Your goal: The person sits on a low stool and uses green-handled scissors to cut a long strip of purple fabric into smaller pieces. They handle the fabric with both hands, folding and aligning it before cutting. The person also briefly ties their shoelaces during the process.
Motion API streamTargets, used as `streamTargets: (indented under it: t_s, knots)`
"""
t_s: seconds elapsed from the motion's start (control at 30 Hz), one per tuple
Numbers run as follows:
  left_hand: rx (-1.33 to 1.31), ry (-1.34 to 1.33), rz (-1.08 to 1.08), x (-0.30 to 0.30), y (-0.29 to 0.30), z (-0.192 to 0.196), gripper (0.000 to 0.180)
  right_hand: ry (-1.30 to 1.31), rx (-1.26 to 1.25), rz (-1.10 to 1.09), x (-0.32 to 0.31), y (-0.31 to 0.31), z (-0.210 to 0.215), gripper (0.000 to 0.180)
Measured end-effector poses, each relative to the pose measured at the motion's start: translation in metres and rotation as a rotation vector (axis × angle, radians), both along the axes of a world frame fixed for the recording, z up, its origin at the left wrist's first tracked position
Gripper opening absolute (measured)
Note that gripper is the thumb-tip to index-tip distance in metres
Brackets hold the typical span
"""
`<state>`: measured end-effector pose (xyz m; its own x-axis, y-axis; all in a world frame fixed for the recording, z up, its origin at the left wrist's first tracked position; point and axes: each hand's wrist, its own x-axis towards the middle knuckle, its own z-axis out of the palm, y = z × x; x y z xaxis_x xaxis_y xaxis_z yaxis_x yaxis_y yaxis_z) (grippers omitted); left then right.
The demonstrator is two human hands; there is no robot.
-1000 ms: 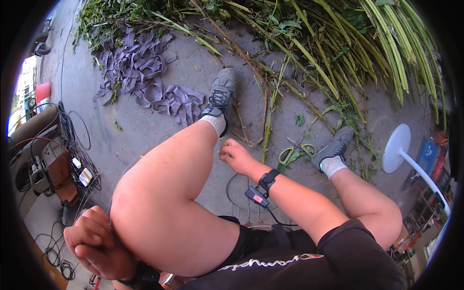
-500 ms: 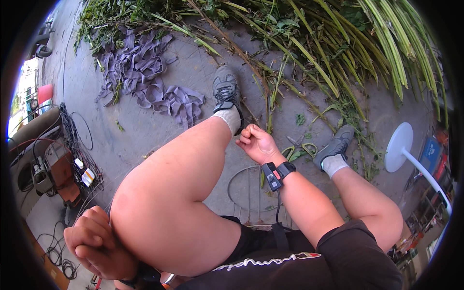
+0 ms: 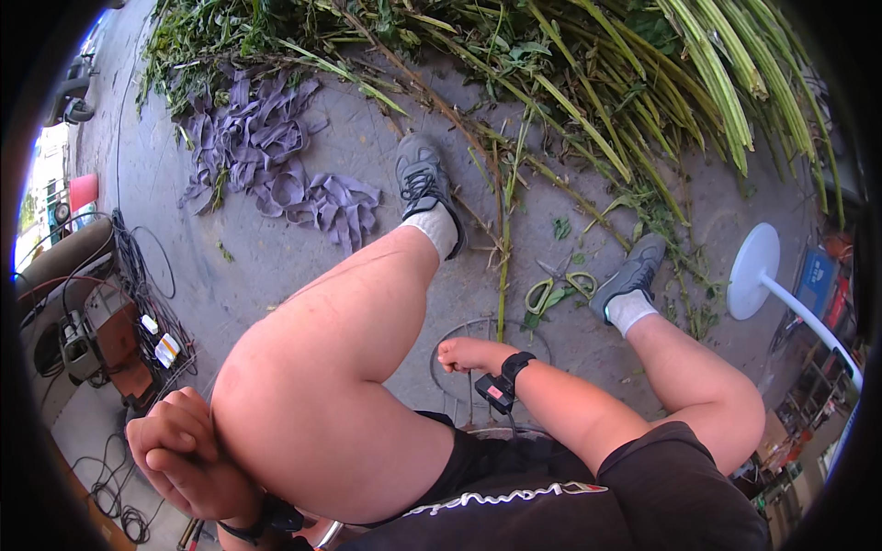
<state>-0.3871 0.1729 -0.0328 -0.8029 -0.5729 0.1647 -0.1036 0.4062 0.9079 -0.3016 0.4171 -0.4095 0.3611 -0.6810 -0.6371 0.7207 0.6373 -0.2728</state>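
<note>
My left hand (image 3: 188, 455) is closed beside my raised left knee, its fingers curled in. Whatever it may hold is hidden. Closer to the middle, my right hand (image 3: 470, 355) is also closed, above a round wire frame (image 3: 433, 369) on the floor; its fingers hide anything inside. Scissors (image 3: 557, 275) with yellow-green handles lie on the floor with their blades apart, next to my right shoe (image 3: 631, 275). Ahead of my left shoe (image 3: 424, 179) is a tangled heap of purple-grey cloth strips (image 3: 262, 138).
Long green stalks (image 3: 634, 101) with leaves cover the far floor. A white round-based stand (image 3: 753, 271) is on the right. On the left, cables (image 3: 138, 266) tangle beside an orange-brown machine (image 3: 119, 335).
My right hand has drawn back from near my left shoe toward my body and over the wire frame. My left hand has barely moved and stays closed.
</note>
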Motion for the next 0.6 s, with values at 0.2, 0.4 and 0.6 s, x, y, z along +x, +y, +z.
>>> streamTargets:
  t_s: [0.2, 0.4, 0.6]
  knots:
    - [0.015, -0.011, -0.009, 0.001, -0.002, -0.001, 0.038, 0.192, -0.24, 0.555, -0.035, 0.011, 0.034, 0.015]
    - [-0.031, 0.032, -0.055, 0.011, -0.008, 0.005, 0.04, 0.564, -0.085, 0.725, -0.17, 0.072, 0.11, 0.02]
    - [-0.103, 0.065, -0.164, 0.03, -0.031, 0.007, 0.038, 0.547, 0.154, -0.624, -0.305, 0.165, 0.279, 0.018]
